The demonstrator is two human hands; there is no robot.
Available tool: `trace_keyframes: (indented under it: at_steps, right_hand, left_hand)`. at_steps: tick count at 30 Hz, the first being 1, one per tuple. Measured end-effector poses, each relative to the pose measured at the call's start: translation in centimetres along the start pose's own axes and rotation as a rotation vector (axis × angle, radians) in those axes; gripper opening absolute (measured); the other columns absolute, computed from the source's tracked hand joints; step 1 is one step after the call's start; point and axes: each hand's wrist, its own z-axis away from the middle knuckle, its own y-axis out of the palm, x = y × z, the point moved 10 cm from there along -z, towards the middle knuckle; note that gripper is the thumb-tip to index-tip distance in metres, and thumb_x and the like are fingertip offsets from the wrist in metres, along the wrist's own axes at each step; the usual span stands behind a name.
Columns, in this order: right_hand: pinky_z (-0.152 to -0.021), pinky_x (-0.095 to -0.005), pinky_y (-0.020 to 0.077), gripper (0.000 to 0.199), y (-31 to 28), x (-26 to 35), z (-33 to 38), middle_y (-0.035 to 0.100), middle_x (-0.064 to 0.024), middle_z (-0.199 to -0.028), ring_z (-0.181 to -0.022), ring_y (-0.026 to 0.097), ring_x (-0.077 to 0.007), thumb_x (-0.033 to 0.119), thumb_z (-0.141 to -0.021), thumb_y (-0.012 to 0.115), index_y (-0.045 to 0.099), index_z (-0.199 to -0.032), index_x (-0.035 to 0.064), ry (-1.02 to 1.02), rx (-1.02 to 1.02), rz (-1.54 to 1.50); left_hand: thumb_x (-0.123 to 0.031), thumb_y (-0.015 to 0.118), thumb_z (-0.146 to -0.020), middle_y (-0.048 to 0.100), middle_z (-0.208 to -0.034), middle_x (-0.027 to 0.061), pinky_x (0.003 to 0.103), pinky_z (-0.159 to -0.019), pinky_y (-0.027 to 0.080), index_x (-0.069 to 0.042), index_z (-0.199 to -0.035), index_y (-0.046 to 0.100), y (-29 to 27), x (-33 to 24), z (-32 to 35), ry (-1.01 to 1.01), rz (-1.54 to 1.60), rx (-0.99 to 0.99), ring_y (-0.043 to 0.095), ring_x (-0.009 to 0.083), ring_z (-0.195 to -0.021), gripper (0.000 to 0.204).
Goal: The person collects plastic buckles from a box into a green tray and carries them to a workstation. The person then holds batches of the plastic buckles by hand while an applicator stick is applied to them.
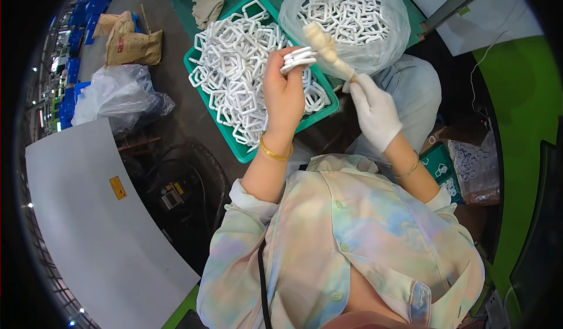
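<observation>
Left hand [285, 91], bare, pinches a few white links [298, 60] over the tray [332, 107]; I reckon a loosened grip could drop them among the pile [234, 73] below. Right hand [376, 113], gloved, is closed on the thin end of a wrapped stick [322, 42]. Its thick head sits near the links, so I'd worry a careless swing could knock them loose. Beyond, a bump against the bag [400, 35] might spill its links.

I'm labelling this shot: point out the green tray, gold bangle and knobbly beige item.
Green tray [324, 112], head view: lower-right rim.
Gold bangle [275, 156], head view: lower band.
Knobbly beige item [328, 51], head view: middle.
</observation>
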Motion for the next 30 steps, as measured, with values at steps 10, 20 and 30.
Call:
trace_keyframes:
  at_steps: [10,20,30]
  right_hand:
    - [-0.062,-0.0235,0.0384,0.030,-0.9,3.2,-2.3,0.048,0.0030,-0.077,-0.069,0.042,-0.0059,0.022,-0.088,0.066,0.056,-0.106,0.0000,0.035,-0.027,-0.341]
    - [-0.065,-0.0268,0.0418,0.031,0.5,2.5,-2.1,0.053,-0.0042,-0.080,-0.073,0.047,-0.0089,0.027,-0.092,0.060,0.056,-0.106,-0.0010,0.039,0.295,-0.304]
    - [-0.067,-0.0403,0.0484,0.016,-1.6,2.9,0.7,0.062,-0.0179,-0.084,-0.079,0.061,-0.0393,0.018,-0.097,0.051,0.059,-0.105,0.0061,-0.232,0.083,0.195]
  left_hand:
    - [-0.008,0.051,-0.099,0.060,-0.117,0.0062,0.032,-0.099,0.042,-0.004,-0.123,0.052,7.0,2.4,3.4,-0.577,1.203,0.198,0.057,0.0178,-0.107,0.025]
    - [0.001,0.052,-0.085,0.058,-0.099,0.0218,0.040,-0.080,0.048,0.002,-0.115,0.052,4.5,-4.5,0.9,0.326,-0.515,0.443,0.057,0.0400,-0.092,0.030]
    - [-0.009,0.048,-0.098,0.062,-0.094,0.0047,0.028,-0.070,0.050,-0.002,-0.111,0.057,1.2,4.4,-0.7,-0.388,0.519,0.108,0.062,0.0162,-0.084,0.017]
